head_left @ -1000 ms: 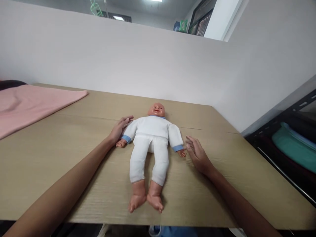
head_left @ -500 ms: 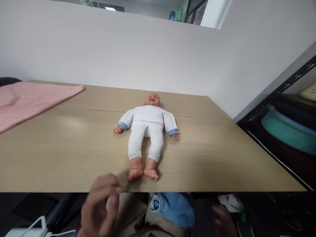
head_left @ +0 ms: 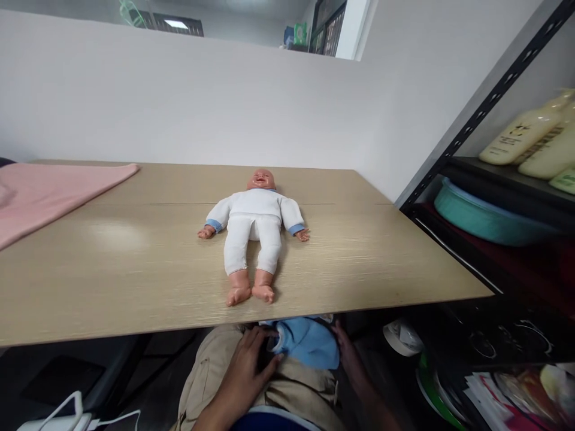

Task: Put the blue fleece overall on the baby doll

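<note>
Cloth (head_left: pixel 308 342), blue, on beige trousers (head_left: pixel 206 365), below the front edge of the table (head_left: pixel 350 257).
The cloth is matte, rounded and loosely bunched, with a pale rim at its left end; the trousers are creased fabric. The doll (head_left: pixel 255 205) has a glossy moulded head and a white suit with blue cuffs, and lies face-up on the smooth table. Half a second ago the left hand (head_left: pixel 245 366) was raised near the table edge; it is now lowered to the cloth's rim, thumb and fingers apart. The right hand (head_left: pixel 351 358) is at the cloth's right edge; its grip cannot be told.
</note>
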A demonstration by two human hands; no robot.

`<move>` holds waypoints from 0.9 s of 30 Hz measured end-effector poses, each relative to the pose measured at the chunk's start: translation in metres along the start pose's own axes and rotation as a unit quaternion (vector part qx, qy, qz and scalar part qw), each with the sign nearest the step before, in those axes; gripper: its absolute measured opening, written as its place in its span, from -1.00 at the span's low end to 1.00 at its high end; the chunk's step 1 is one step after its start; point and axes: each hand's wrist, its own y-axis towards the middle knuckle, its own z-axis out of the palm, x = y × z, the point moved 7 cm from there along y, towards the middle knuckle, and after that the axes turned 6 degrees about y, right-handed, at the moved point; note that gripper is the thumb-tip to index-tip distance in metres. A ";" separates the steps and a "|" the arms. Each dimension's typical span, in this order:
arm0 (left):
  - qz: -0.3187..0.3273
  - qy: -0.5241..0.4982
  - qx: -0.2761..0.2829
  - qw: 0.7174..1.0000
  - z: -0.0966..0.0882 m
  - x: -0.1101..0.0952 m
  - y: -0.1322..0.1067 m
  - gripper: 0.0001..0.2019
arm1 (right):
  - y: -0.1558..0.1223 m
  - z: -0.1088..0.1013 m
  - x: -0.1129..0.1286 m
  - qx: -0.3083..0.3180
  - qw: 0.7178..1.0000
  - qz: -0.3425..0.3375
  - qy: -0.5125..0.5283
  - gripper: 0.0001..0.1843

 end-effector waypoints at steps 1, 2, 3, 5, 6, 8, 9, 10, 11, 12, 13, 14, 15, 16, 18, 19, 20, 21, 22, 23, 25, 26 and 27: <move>-0.017 -0.011 -0.002 1.000 0.007 0.005 0.002 -0.70 | -0.002 0.001 0.003 0.002 1.000 -0.003 -0.013 -0.29; -0.032 -0.023 -0.002 0.999 0.013 0.009 0.003 -0.70 | -0.005 0.001 0.008 0.001 0.999 -0.010 -0.030 -0.31; -0.044 -0.038 0.000 0.998 0.017 0.012 0.003 -0.70 | -0.009 0.000 0.012 -0.002 0.999 -0.018 -0.047 -0.33; -0.054 -0.069 0.013 0.996 0.022 0.013 0.000 -0.68 | -0.018 -0.004 0.020 -0.015 0.997 -0.030 -0.069 -0.35; -0.056 -0.081 0.020 0.995 0.021 0.012 -0.004 -0.67 | -0.022 -0.006 0.024 -0.024 0.996 -0.038 -0.074 -0.36; -0.059 -0.090 0.030 0.994 0.016 0.011 -0.014 -0.65 | -0.030 -0.011 0.033 -0.041 0.994 -0.064 -0.078 -0.38; -0.061 -0.090 0.033 0.994 0.012 0.011 -0.021 -0.64 | -0.033 -0.013 0.039 -0.048 0.992 -0.081 -0.078 -0.38; -0.062 -0.088 0.038 0.994 0.009 0.011 -0.027 -0.62 | -0.038 -0.014 0.045 -0.053 0.991 -0.101 -0.076 -0.38; -0.059 -0.087 0.044 0.993 0.005 0.010 -0.034 -0.59 | -0.042 -0.014 0.052 -0.053 0.989 -0.121 -0.074 -0.38; -0.054 -0.085 0.053 0.993 0.001 0.008 -0.040 -0.55 | -0.048 -0.012 0.059 -0.048 0.986 -0.139 -0.071 -0.38; -0.046 -0.080 0.065 0.994 -0.002 0.006 -0.045 -0.52 | -0.054 -0.010 0.067 -0.039 0.985 -0.156 -0.070 -0.39; -0.038 -0.068 0.081 0.994 -0.006 0.003 -0.049 -0.51 | -0.061 -0.006 0.077 -0.029 0.982 -0.172 -0.071 -0.41; -0.029 -0.048 0.097 0.994 -0.009 -0.002 -0.052 -0.53 | -0.069 -0.001 0.088 -0.013 0.979 -0.189 -0.077 -0.45; -0.021 -0.023 0.110 0.993 -0.015 -0.007 -0.054 -0.58 | -0.077 0.005 0.100 0.006 0.974 -0.207 -0.088 -0.50; -0.007 0.019 0.119 0.993 -0.030 -0.023 -0.052 -0.72 | -0.096 0.022 0.129 0.071 0.956 -0.258 -0.117 -0.62; -0.001 0.027 0.113 0.993 -0.040 -0.033 -0.050 -0.76 | -0.105 0.033 0.144 0.116 0.942 -0.288 -0.129 -0.66; 0.009 0.022 0.105 0.994 -0.051 -0.044 -0.047 -0.76 | -0.116 0.044 0.160 0.169 0.921 -0.322 -0.138 -0.70; 0.020 0.009 0.096 0.995 -0.061 -0.056 -0.044 -0.74 | -0.127 0.054 0.176 0.225 0.896 -0.354 -0.143 -0.73; 0.033 -0.007 0.097 0.995 -0.071 -0.068 -0.040 -0.74 | -0.137 0.064 0.191 0.277 0.870 -0.381 -0.146 -0.76; 0.051 -0.022 0.096 0.994 -0.080 -0.080 -0.037 -0.74 | -0.146 0.072 0.205 0.318 0.846 -0.401 -0.145 -0.79; 0.070 -0.040 0.064 0.995 -0.099 -0.098 -0.029 -0.73 | -0.161 0.084 0.232 0.376 0.811 -0.427 -0.133 -0.83; 0.076 -0.045 0.042 0.995 -0.108 -0.106 -0.025 -0.70 | -0.168 0.088 0.245 0.393 0.798 -0.437 -0.130 -0.85; 0.080 -0.049 0.020 0.995 -0.116 -0.112 -0.021 -0.67 | -0.174 0.092 0.257 0.403 0.787 -0.449 -0.128 -0.86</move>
